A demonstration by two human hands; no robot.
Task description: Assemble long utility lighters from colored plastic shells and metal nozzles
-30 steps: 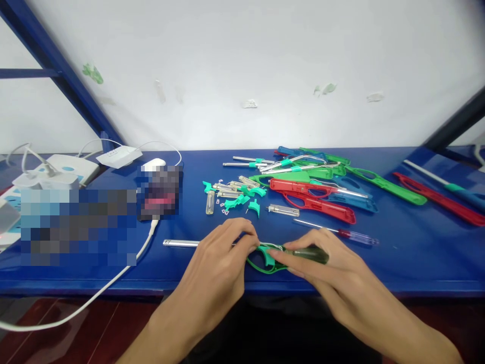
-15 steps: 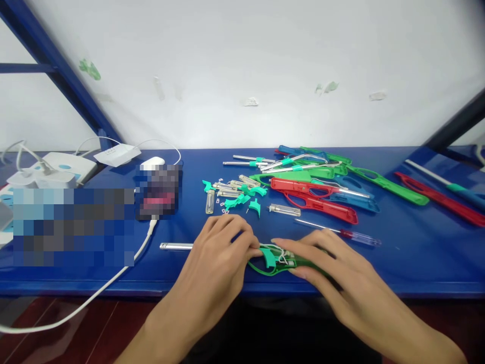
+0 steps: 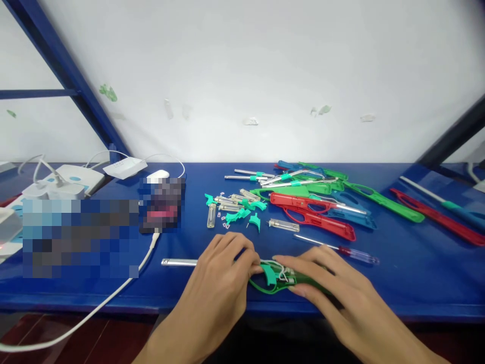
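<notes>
Near the front edge of the blue table [image 3: 121,283] lies an opened green lighter [image 3: 263,289] of the long-necked kind, its metal tube [image 3: 178,262] pointing left. My left hand [image 3: 222,278] is closed on its middle, fingertips by the teal trigger [image 3: 270,274]; the palm hides part of the tube. My right hand [image 3: 333,283] grips the handle end between thumb and fingers. White wires [image 3: 281,270] show in the body between both hands. Under my right hand the rest of the handle is hidden.
Behind my hands lie teal triggers [image 3: 254,222], clear fuel tanks [image 3: 284,225], red casings [image 3: 318,217], green casings [image 3: 386,202] and metal tubes [image 3: 248,177]. A screwdriver [image 3: 356,254] lies right. Left are a blurred phone [image 3: 162,202], a white cable [image 3: 109,293] and plugged-in chargers [image 3: 56,189].
The whole scene sits a little lower in the view, as the camera has tilted up. Both hands keep their hold on the green lighter, with hardly any shift of the fingers.
</notes>
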